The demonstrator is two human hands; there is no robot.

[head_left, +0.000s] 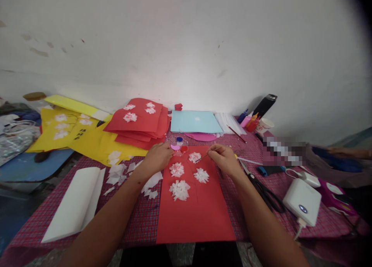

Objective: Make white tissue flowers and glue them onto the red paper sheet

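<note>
On the table in front of me lies a red sheet of paper (194, 216) bearing several white paper flowers (179, 190), some tinted pink. My right hand (223, 157) pinches a thin paintbrush (204, 156), its tip at the topmost flower (194, 157). Beyond the sheet's upper left corner, my left hand (159, 155) has its fingers closed at the edge of a small clear paint palette (184, 142) with blue, pink and red paint. Faint pencil lines run across the red sheet between the flowers.
Left are torn white paper pieces (116, 174), folded white paper (76, 199) and yellow sheets (87, 137). Behind lie red sheets (142, 121) and a light blue sheet (196, 122). Right are scissors (266, 191), a white power bank (302, 201), paint bottles (252, 122) and a black flask (265, 105).
</note>
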